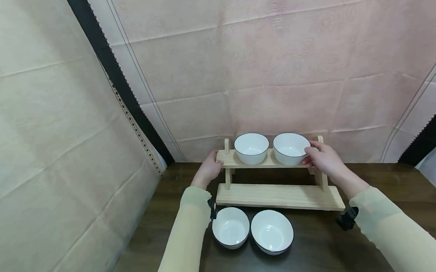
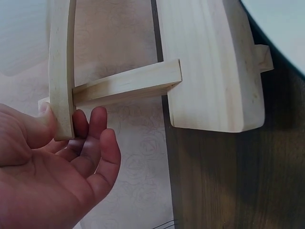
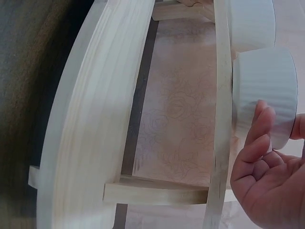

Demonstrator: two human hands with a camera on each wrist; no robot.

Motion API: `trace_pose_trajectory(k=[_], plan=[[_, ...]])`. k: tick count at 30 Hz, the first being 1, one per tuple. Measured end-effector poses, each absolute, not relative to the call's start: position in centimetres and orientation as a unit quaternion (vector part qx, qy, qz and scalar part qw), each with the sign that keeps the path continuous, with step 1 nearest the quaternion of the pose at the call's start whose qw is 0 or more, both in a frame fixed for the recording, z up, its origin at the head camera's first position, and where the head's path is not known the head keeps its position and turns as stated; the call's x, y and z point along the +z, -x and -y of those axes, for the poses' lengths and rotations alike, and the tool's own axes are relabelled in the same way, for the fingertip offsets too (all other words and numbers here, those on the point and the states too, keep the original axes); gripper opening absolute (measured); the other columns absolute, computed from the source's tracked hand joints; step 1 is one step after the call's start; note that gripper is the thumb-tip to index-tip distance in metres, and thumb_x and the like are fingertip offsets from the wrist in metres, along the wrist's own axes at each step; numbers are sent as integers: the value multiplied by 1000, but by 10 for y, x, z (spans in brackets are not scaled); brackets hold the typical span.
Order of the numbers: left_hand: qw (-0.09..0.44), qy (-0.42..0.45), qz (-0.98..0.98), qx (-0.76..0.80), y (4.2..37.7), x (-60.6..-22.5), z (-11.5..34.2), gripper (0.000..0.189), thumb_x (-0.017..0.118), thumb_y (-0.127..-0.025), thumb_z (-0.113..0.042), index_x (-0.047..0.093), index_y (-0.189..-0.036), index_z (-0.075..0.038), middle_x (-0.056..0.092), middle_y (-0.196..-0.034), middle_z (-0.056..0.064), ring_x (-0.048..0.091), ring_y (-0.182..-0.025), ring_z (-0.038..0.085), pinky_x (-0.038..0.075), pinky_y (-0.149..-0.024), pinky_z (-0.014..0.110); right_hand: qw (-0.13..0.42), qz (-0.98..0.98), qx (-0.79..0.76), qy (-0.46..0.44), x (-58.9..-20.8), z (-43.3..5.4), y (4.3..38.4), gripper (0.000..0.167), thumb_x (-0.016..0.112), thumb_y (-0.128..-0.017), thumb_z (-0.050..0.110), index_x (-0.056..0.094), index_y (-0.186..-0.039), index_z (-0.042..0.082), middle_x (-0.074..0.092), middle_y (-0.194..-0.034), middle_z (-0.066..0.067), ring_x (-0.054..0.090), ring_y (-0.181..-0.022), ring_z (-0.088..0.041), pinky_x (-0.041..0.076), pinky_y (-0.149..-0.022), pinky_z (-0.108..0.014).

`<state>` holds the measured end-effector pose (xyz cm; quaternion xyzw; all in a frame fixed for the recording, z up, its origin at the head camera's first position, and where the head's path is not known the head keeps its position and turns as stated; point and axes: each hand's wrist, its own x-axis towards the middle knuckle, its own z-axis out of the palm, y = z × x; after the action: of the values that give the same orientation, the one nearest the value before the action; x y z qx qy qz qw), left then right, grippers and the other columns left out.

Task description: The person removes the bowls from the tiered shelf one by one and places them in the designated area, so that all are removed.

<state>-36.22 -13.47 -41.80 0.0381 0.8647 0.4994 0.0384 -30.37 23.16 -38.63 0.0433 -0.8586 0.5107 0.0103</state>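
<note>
A two-tier wooden rack [image 1: 280, 196] stands on the dark table. Its upper shelf bears a white bowl [image 1: 252, 148] on the left and a second white bowl [image 1: 290, 148] on the right, both dark-rimmed. My left hand [image 1: 209, 169] grips the left end of the upper shelf, thumb on one face and fingers on the other in the left wrist view. With my right hand [image 1: 324, 159] I pinch the right-hand bowl, thumb at its rim and fingers against its ribbed side [image 3: 264, 90]. Two more white bowls, left [image 1: 231, 227] and right [image 1: 272, 231], sit before the rack.
The dark wooden table [image 1: 153, 246] ends at a light patterned cloth [image 1: 292, 66] behind the rack. Another cloth wall [image 1: 56, 161] rises on the left. The lower shelf bears no bowls. The front bowls sit close to my left forearm.
</note>
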Motion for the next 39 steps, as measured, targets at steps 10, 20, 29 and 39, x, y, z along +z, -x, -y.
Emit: trace_pose_trajectory(k=[10, 20, 29, 39], plan=[[31, -40, -868, 493, 363, -420, 133, 57, 45, -104, -7, 25, -158, -6, 41, -153, 22, 57, -120, 35, 40, -108, 49, 12, 854, 518, -48, -388, -233, 302, 55, 34, -109, 30, 31, -153, -3, 66, -99, -21, 63, -77, -17, 50, -64, -29], [36, -33, -870, 490, 364, -420, 133, 58, 45, -105, -10, 23, -159, -7, 35, -158, 19, 44, -137, 35, 32, -115, 51, 27, 841, 537, -61, -396, -238, 302, 50, 32, -109, 24, 34, -150, -5, 67, -99, -21, 65, -78, -16, 53, -65, -26], [38, -29, -880, 472, 363, -419, 136, 59, 47, -106, -14, 22, -159, -8, 31, -161, 16, 29, -147, 33, 24, -119, 50, 28, 838, 541, -62, -397, -236, 300, 49, 32, -109, 24, 34, -149, -6, 68, -99, -21, 64, -76, -13, 53, -66, -26], [37, -30, -877, 478, 365, -422, 136, 59, 49, -105, -15, 24, -159, -10, 31, -161, 16, 30, -147, 33, 24, -119, 50, 20, 833, 550, -64, -397, -239, 286, 45, 30, -110, 24, 40, -142, -6, 70, -98, -19, 64, -75, -12, 52, -68, -26]])
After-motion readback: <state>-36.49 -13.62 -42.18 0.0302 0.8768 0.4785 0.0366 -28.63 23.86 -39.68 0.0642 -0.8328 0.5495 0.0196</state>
